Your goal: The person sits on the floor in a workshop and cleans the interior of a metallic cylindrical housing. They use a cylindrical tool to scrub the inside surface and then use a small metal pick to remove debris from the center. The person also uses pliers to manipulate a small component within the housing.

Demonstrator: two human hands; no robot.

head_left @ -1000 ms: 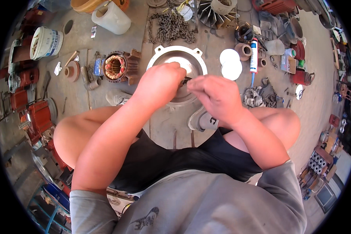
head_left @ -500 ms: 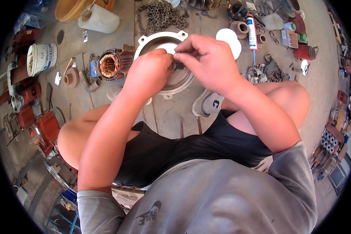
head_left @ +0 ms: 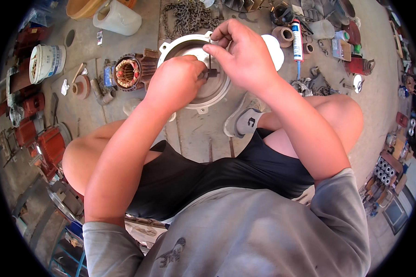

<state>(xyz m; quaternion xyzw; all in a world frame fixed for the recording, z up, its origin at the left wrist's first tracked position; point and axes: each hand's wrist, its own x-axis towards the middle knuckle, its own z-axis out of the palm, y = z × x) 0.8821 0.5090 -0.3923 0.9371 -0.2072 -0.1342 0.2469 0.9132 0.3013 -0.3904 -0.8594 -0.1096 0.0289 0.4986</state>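
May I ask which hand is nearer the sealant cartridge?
The right hand; the left hand is farther from the sealant cartridge and grips a small dark part.

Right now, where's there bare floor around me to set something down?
There's bare floor between the ring-shaped casting and your black shorts, and another patch between the pale jug and the stator. It's crowded beyond the casting, where the chain lies, and right of the white disc, around the sealant tube.
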